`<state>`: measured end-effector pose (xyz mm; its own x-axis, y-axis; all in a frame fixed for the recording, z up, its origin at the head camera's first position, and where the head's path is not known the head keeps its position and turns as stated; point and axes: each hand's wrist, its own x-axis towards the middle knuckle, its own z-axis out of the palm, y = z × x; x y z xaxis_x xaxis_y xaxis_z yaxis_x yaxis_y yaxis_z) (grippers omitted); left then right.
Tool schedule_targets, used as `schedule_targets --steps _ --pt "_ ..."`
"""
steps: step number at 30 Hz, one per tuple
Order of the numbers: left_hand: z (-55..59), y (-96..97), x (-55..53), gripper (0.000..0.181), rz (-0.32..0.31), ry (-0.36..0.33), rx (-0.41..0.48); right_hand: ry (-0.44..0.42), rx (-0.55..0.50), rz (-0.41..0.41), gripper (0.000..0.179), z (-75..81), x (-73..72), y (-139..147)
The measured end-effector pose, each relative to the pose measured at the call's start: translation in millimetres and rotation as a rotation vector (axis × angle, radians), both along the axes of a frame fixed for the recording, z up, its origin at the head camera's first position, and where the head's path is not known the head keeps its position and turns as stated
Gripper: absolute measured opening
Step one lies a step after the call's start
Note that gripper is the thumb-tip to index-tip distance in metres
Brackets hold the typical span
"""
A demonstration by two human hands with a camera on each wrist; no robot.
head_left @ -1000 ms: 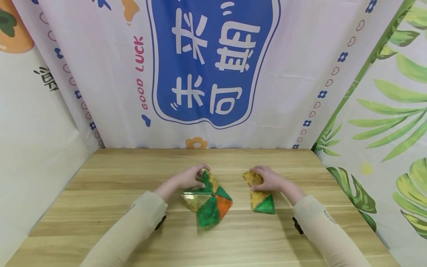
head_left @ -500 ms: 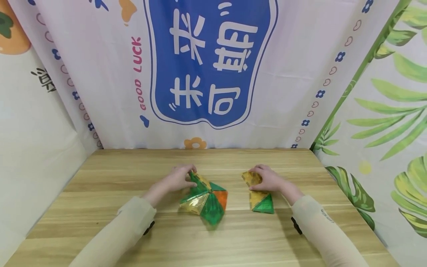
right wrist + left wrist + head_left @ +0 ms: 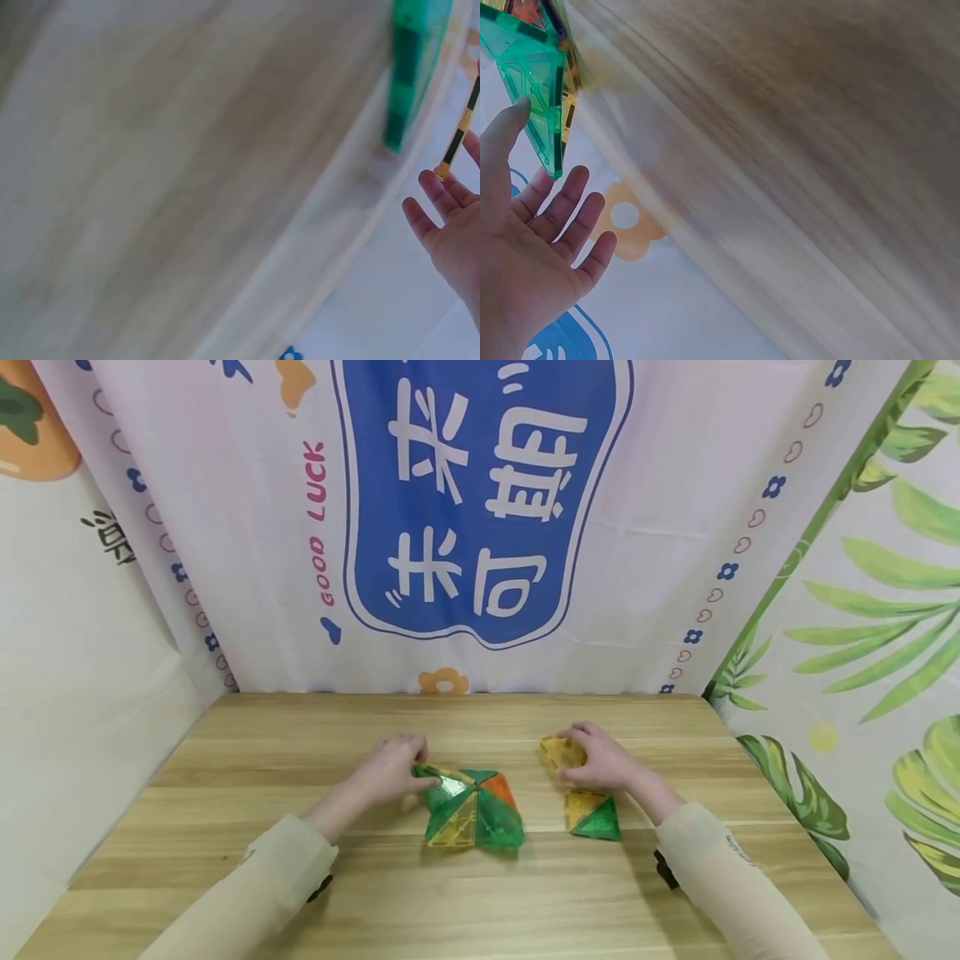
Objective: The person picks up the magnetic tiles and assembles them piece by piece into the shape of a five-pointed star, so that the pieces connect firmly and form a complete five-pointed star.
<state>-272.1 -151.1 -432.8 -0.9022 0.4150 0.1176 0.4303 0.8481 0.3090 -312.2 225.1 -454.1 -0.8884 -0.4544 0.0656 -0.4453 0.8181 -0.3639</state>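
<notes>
A cluster of translucent triangular magnetic tiles (image 3: 498, 821), green, yellow and orange, fans out around a shared centre point left of the middle of the table. My left hand (image 3: 386, 768) pinches it at its left corner. In the left wrist view the thumb of that hand (image 3: 536, 259) lies against a green triangle (image 3: 536, 82) and the other fingers spread past its tip. My right hand (image 3: 602, 760) holds a yellow magnetic tile (image 3: 555, 750) between thumb and fingers. Edge-on in the right wrist view, this yellow tile (image 3: 459, 135) reaches the fingertips.
Just below my right hand lies a square made of a yellow triangle (image 3: 579, 808) and a green triangle (image 3: 600, 821). The wooden table (image 3: 420, 910) ends at a printed cloth backdrop (image 3: 660, 568), with further cloths at both sides.
The tile cluster has turned counterclockwise in my left hand, which first moved left and lowered slightly. My right hand stays nearly in place, its yellow tile tilted a little differently.
</notes>
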Motion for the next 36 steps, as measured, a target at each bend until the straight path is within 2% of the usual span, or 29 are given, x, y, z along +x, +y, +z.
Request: schedule_targets --steps 10,14,16,19,22,27,32,36 --pt "4.5 -4.5 11.7 0.036 -0.056 0.063 -0.051 0.089 -0.021 0.085 0.068 21.2 2.9 -27.6" --pt "6.6 -5.8 12.3 0.035 -0.088 0.072 -0.061 0.116 -0.029 0.123 0.068 26.7 4.9 -41.1" --pt "9.0 -4.6 10.3 0.033 -0.107 0.066 -0.035 0.125 -0.036 0.137 0.070 28.7 6.4 -49.1" --pt "15.4 1.5 3.9 0.027 -0.129 0.036 0.057 0.140 -0.048 0.160 0.078 31.0 9.3 -62.7" --pt "20.6 11.3 -4.7 0.026 -0.133 -0.031 0.153 0.144 -0.078 0.194 0.087 32.7 12.8 -77.7" --pt "22.0 29.7 -16.2 0.039 -0.138 -0.132 0.214 0.141 -0.101 0.247 0.094 33.3 18.8 -98.8" --pt "23.6 42.8 -19.6 0.035 -0.139 -0.195 0.274 0.167 -0.118 0.291 0.096 34.3 21.5 -111.3" --pt "24.7 47.0 -19.5 0.026 -0.112 -0.248 0.334 0.177 -0.130 0.328 0.094 33.4 20.6 -117.1"
